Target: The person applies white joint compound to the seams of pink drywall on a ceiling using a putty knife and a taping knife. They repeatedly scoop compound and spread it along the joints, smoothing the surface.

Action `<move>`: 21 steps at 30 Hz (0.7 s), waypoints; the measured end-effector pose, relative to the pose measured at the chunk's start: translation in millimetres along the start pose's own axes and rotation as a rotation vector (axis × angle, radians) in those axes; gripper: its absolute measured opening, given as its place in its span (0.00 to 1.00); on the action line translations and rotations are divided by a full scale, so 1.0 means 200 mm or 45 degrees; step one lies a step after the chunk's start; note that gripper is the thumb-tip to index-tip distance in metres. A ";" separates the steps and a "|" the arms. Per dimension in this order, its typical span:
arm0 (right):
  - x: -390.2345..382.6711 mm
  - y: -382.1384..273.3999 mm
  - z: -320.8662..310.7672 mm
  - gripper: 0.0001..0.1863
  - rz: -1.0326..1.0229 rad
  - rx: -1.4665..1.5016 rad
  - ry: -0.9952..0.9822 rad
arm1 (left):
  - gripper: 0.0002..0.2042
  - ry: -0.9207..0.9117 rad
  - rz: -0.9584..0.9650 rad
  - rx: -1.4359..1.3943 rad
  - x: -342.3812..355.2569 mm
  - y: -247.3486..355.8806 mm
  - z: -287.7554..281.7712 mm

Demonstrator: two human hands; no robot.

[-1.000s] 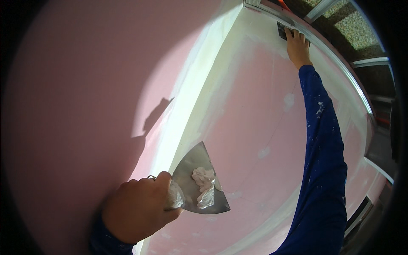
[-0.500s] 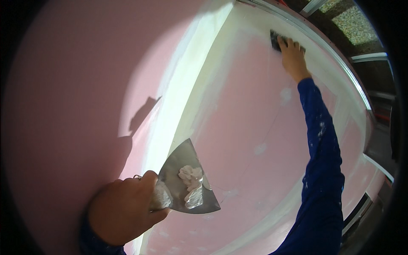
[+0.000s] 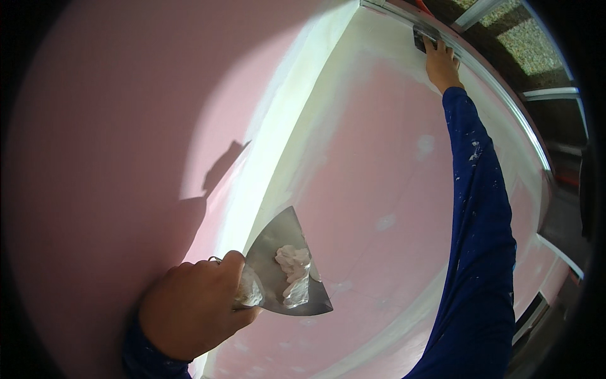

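Observation:
My left hand (image 3: 196, 306) is closed round the handle of a wide putty knife (image 3: 268, 249), whose flared metal blade faces me. On the blade sits a lump of off-white joint compound (image 3: 295, 275), with more of it smeared near the handle. High up at the right, my right hand (image 3: 443, 66) grips a dark flat scraper (image 3: 419, 39) and presses it to the top of the pink plasterboard (image 3: 379, 151). A pale band of compound (image 3: 372, 28) runs along the board's upper edge, just under the metal track. My fingers hide part of the scraper.
A pale filled corner strip (image 3: 284, 132) divides the board from another pink panel (image 3: 113, 126) at left, where a shadow falls. Along the top runs a metal track (image 3: 505, 88). Past it are metal framing bars (image 3: 480, 14) and a speckled surface (image 3: 533, 41).
My right hand has moved the scraper up and slightly right, to the board's top edge by the track. My left hand and the putty knife have shifted slightly right in the picture.

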State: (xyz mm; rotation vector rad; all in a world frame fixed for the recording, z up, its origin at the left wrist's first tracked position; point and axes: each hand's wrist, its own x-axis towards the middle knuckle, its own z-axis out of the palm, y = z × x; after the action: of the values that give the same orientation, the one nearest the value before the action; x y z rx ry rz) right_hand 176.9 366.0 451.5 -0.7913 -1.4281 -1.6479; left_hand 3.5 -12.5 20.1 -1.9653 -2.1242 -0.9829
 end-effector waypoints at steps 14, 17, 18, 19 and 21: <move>-0.53 -0.24 -0.21 0.30 -0.305 0.095 -0.031 | 0.20 0.015 -0.047 0.026 -0.02 -0.03 0.07; -0.35 -0.22 -0.21 0.29 -0.209 0.096 0.083 | 0.20 0.005 -0.032 -0.020 -0.02 -0.03 0.07; -0.23 -0.23 -0.19 0.29 -0.187 0.069 0.093 | 0.20 0.004 -0.040 -0.013 -0.02 -0.03 0.07; -0.13 -0.25 -0.17 0.29 -0.166 0.045 0.108 | 0.20 0.007 -0.053 -0.008 -0.02 -0.03 0.07; 0.00 -0.27 -0.13 0.29 -0.146 0.026 0.149 | 0.19 0.011 -0.049 -0.009 -0.02 -0.03 0.08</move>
State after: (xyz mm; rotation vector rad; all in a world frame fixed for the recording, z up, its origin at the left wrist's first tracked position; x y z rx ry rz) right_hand 130.2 343.0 421.4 -0.6011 -1.4277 -1.7338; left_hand 4.4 -8.5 3.6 -1.9265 -2.1653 -1.0042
